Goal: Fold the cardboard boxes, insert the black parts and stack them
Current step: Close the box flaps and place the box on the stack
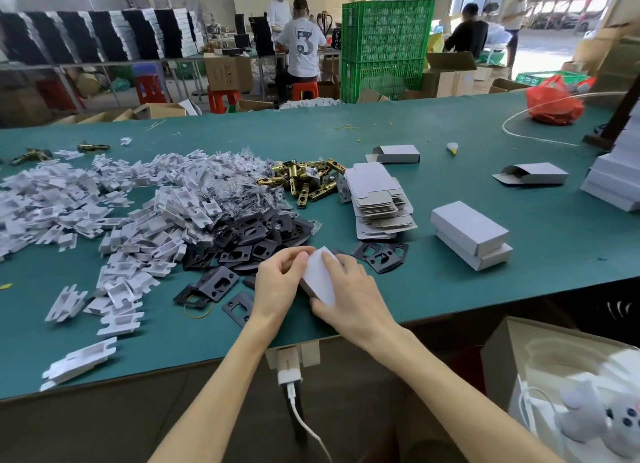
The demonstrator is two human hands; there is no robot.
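The left hand (277, 279) pinches the far end of the white box (320, 277) and the right hand (349, 296) wraps its side, near the bench (450, 296) edge, long axis pointing away; the finished stack (471, 234) lies rightward, nearer the right hand.

Box (320, 279) betw. L grip (277, 279) & R grip (349, 296), over tabletop (450, 306) near edge. Black plates (249, 240) just L-behind grips; flat blanks stack (381, 202) behind; folded boxes (471, 234) stacked to R.
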